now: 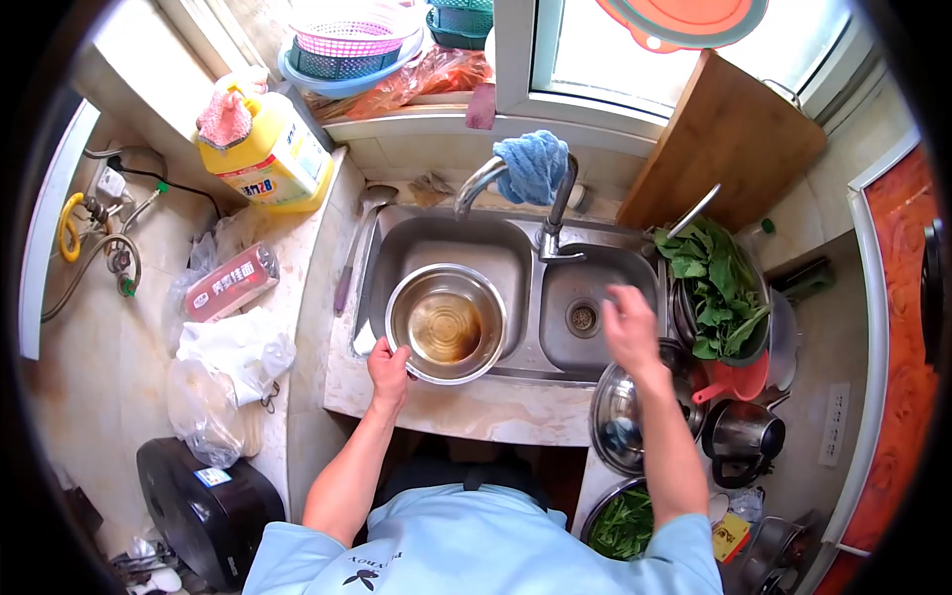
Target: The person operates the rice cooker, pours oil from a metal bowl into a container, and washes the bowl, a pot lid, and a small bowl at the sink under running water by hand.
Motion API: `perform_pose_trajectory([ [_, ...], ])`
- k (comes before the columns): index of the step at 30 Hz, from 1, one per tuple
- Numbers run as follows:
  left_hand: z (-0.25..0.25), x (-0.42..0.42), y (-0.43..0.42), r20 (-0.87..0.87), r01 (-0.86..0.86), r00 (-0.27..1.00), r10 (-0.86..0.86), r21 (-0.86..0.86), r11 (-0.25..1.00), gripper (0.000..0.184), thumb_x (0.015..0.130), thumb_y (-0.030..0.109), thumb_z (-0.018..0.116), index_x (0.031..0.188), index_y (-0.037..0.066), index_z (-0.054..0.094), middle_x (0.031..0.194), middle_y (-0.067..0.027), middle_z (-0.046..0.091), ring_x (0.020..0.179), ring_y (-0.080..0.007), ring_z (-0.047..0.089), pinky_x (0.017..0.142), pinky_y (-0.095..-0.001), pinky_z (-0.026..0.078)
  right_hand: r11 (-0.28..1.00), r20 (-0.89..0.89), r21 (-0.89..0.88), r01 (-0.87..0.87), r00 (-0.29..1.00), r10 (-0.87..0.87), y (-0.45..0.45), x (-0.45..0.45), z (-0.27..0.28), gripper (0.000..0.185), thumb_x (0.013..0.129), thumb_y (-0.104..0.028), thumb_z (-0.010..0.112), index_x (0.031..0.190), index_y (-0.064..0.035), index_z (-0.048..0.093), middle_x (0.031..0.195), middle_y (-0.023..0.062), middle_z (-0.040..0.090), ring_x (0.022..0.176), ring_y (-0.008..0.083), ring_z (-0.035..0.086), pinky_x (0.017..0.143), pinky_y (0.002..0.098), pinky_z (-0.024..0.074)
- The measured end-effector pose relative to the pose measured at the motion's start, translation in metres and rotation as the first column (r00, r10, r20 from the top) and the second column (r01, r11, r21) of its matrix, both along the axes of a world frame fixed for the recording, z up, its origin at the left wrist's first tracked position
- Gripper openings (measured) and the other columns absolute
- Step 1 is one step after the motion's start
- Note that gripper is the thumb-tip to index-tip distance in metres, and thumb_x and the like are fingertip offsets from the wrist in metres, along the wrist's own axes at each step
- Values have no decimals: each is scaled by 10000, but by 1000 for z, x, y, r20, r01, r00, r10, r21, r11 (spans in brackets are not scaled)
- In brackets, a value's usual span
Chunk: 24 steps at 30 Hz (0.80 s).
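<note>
My left hand (388, 369) grips the near left rim of a round stainless steel bowl (446, 327), its thumb over the edge. Brownish staining, or a little brown liquid, shows on the bottom of the bowl; I cannot tell which. The bowl sits over the front of the left sink basin (426, 233). Above the right sink basin (565, 347), near the drain, hovers my right hand (631, 325), slightly blurred, fingers apart and holding nothing visible. Between the two basins stands the faucet (551, 243), with a blue cloth (533, 167) draped over its neck.
Leafy greens (716, 283) fill a pot right of the sink, beside a red ladle-like scoop (736, 377). A steel lid (617, 421) lies under my right forearm. A cutting board (729, 144) leans behind. A yellow jug (268, 154) and a noodle packet (233, 283) stand left.
</note>
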State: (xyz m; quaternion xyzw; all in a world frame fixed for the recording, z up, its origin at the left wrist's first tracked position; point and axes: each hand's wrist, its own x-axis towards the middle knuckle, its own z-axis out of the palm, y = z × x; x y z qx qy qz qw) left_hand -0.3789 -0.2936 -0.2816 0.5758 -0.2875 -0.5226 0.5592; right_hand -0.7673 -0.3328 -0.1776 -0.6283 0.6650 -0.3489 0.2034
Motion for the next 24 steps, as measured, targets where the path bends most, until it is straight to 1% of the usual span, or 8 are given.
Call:
perform_pose_trajectory([
  [5,-41,30,-28,28,16,999,-17,48,999,79,818,-9,587,813,59,547,662,-19,579,461,-89,544,356,-245,439,961,-289,-178,211,922,-256,-83,45,-67,252,905,-153,583,1098,2,632,1041,184,642,1002,408,616,873,455,492],
  [8,-54,37,-40,40,38,998,-43,119,992,83,813,-9,592,804,61,547,652,-17,576,452,-88,540,342,-243,431,876,-175,58,479,868,-464,-110,29,-122,313,918,-172,615,1179,-4,577,961,121,670,882,258,660,785,373,522],
  [9,-58,39,-43,1,48,999,-49,125,991,80,810,-1,599,801,60,548,648,-15,575,438,-85,532,338,-236,425,828,324,265,494,763,-559,-127,4,-178,258,938,-185,611,1140,-23,618,957,77,686,887,178,660,754,328,530],
  [12,-56,40,-51,-38,41,999,-36,141,989,76,810,8,604,792,60,552,643,-12,575,432,-84,528,338,-236,423,862,500,74,501,730,-467,-133,51,-163,244,945,-192,615,1126,-30,641,975,49,686,846,114,637,709,290,525],
  [16,-58,41,-61,-104,74,993,-62,111,991,97,794,-2,588,856,66,557,685,-9,594,461,-86,530,364,-233,417,969,138,-54,239,963,-230,-124,150,-106,238,932,-189,592,1041,11,660,902,143,693,817,262,660,762,351,519],
  [17,-61,39,-68,-137,71,989,-55,119,990,90,794,0,584,849,69,562,677,-8,589,458,-82,520,361,-232,406,933,-90,-354,61,991,-99,-126,150,-133,219,937,-183,574,1038,-6,654,977,158,674,945,321,641,847,389,501],
  [21,-69,32,-83,-313,87,949,-28,176,981,92,795,5,573,853,77,571,667,-7,577,454,-75,494,357,-228,362,987,-82,-70,-146,987,140,-98,112,-128,230,934,-125,564,1121,-5,626,1115,175,638,1042,347,598,926,427,462],
  [24,-77,21,-93,-387,123,921,-42,187,975,111,797,2,571,871,84,571,667,1,574,446,-75,480,355,-221,335,954,-196,-231,-193,969,148,-84,97,-120,264,918,-110,587,1161,-9,601,1184,172,605,1049,349,586,900,435,473],
])
